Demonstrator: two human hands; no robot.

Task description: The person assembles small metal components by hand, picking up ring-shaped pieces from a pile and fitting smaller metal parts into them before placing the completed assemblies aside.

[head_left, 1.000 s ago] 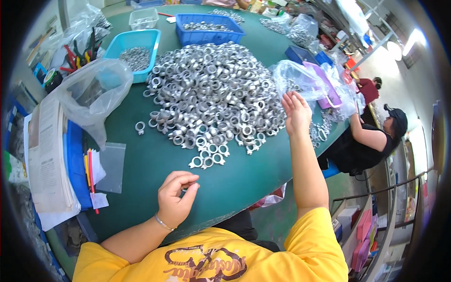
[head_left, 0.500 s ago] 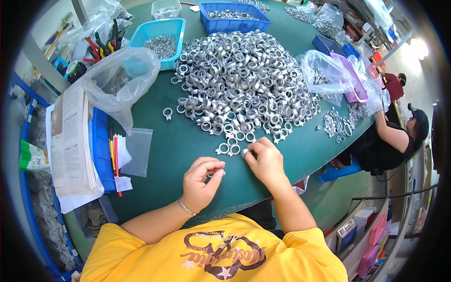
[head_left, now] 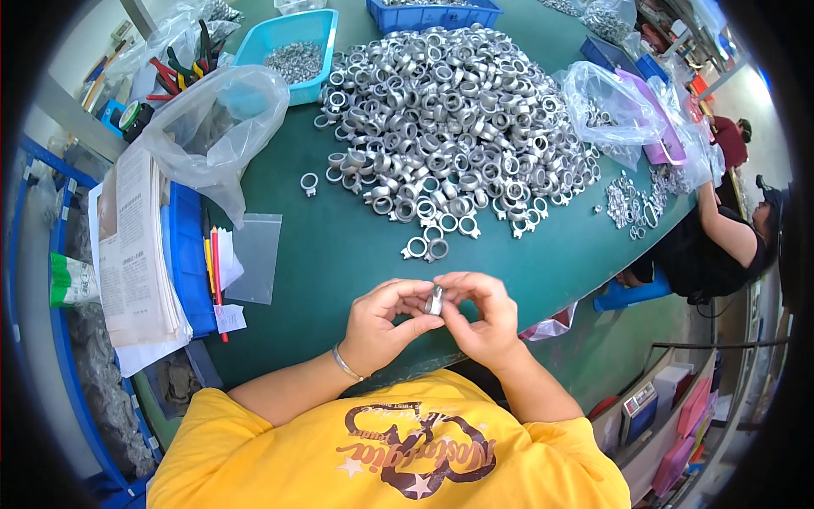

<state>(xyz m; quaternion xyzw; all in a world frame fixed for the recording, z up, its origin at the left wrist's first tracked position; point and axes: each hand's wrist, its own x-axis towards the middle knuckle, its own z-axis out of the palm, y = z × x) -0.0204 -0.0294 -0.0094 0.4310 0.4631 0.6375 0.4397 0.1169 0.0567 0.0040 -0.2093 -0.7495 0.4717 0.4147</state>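
Observation:
A small silver metal ring [head_left: 435, 300] is pinched between the fingertips of both hands, above the near part of the green table. My left hand [head_left: 386, 327], with a bracelet at its wrist, grips the ring from the left. From the right, my right hand [head_left: 485, 318] holds it with thumb and fingers; part of the ring is hidden by them. Beyond my hands lies a large heap of similar metal rings [head_left: 458, 119], each with a small lug. Two loose rings [head_left: 415, 248] rest at the heap's near edge, and a single ring [head_left: 309, 184] lies apart on the left.
A turquoise basket [head_left: 329, 53] of small metal parts and a blue tray [head_left: 496, 15] stand behind the heap. At left are a plastic bag [head_left: 254, 97], newspapers [head_left: 136, 246] and pens [head_left: 216, 263]. A person in black [head_left: 716, 246] sits at the right edge near smaller parts.
My right hand has brought a ring from the heap's near edge toward me. My left hand has moved right and now grips that ring too. The view has shifted slightly.

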